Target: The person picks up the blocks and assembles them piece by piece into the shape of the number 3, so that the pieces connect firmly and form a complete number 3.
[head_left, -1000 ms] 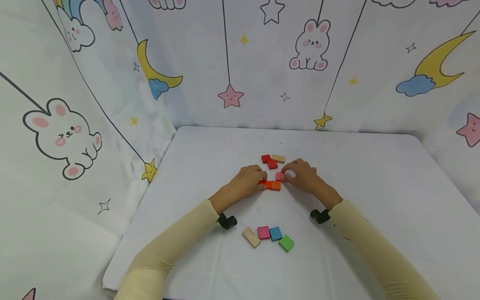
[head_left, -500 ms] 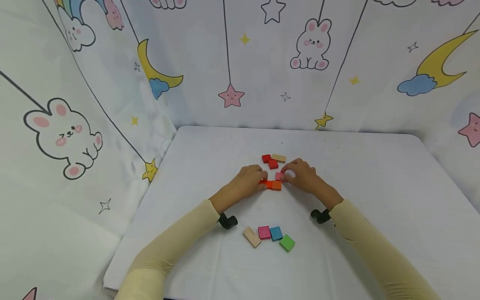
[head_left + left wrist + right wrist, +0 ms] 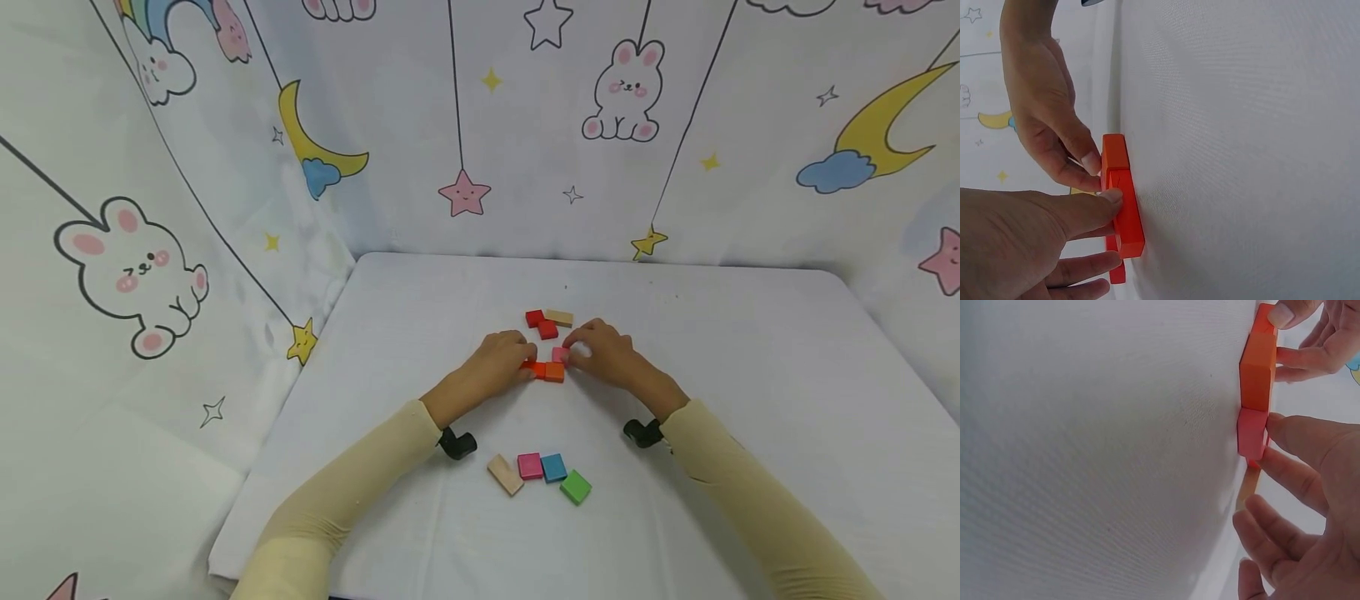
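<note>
My left hand [image 3: 495,365] pinches a red-orange block [image 3: 1129,222] between thumb and fingers. An orange block [image 3: 1258,372] lies end to end with it. On the right, the thumb and index finger of my right hand [image 3: 609,358] hold a small pink block [image 3: 1252,433], which sits against the orange block. All three rest on the white cloth. Just beyond them in the head view are two red blocks [image 3: 548,330] and a plain wooden block [image 3: 559,317]. The fingers partly hide the held blocks.
Nearer the body lie a wooden block [image 3: 506,475], a dark pink block [image 3: 529,466], a blue block [image 3: 554,467] and a green block [image 3: 576,487]. The white table [image 3: 750,350] meets a cartoon-printed cloth [image 3: 405,125] behind and at the sides.
</note>
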`<action>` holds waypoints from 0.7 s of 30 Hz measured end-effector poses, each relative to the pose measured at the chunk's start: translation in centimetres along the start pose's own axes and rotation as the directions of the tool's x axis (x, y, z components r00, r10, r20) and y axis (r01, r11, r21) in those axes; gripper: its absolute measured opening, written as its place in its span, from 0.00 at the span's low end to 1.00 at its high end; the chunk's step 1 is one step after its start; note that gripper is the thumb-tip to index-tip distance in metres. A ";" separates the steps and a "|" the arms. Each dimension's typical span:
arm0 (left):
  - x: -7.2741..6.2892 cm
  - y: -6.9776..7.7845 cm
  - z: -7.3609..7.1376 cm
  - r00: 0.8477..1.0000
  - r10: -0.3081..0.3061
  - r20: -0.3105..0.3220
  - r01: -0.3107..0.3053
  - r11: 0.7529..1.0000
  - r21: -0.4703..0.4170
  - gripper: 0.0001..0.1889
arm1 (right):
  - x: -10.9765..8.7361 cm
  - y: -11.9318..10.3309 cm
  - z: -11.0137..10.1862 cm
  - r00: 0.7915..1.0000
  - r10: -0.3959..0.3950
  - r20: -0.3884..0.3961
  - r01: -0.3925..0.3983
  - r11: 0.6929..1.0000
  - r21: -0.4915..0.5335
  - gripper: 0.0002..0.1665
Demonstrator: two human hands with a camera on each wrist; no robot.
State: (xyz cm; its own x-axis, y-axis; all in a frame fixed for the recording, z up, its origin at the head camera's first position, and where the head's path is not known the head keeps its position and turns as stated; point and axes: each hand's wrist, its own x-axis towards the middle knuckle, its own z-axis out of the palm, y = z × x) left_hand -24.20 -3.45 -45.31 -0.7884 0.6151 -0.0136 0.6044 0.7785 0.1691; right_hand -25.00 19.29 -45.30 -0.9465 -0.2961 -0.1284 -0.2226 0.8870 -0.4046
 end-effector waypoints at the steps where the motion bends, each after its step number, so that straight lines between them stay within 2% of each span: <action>1: 0.0 0.0 0.0 1.000 0.002 -0.001 -0.002 1.000 0.000 0.17 | 0.0 0.0 0.0 1.000 -0.002 -0.001 0.002 1.000 -0.001 0.17; 10: -0.1 0.1 -0.1 1.000 0.001 0.000 -0.001 1.000 0.010 0.16 | 0.0 0.0 -0.1 1.000 -0.016 -0.007 0.016 1.000 -0.014 0.18; 18: -0.1 0.0 -0.1 1.000 -0.003 0.014 0.003 1.000 0.009 0.17 | 1.8 -0.5 -0.2 0.993 0.067 -0.095 -0.069 0.997 -0.021 0.20; 21: -0.1 0.0 -0.1 1.000 0.004 0.009 -0.004 1.000 0.014 0.17 | 2.8 -1.0 -0.2 0.988 0.089 -0.123 -0.096 0.994 -0.054 0.21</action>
State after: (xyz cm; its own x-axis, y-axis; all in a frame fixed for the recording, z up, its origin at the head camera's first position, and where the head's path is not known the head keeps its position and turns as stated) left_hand -24.18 -3.50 -45.25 -0.7849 0.6192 -0.0216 0.6092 0.7776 0.1553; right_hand -27.50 17.62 -45.10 -0.9841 -0.1701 -0.0520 -0.1426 0.9292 -0.3409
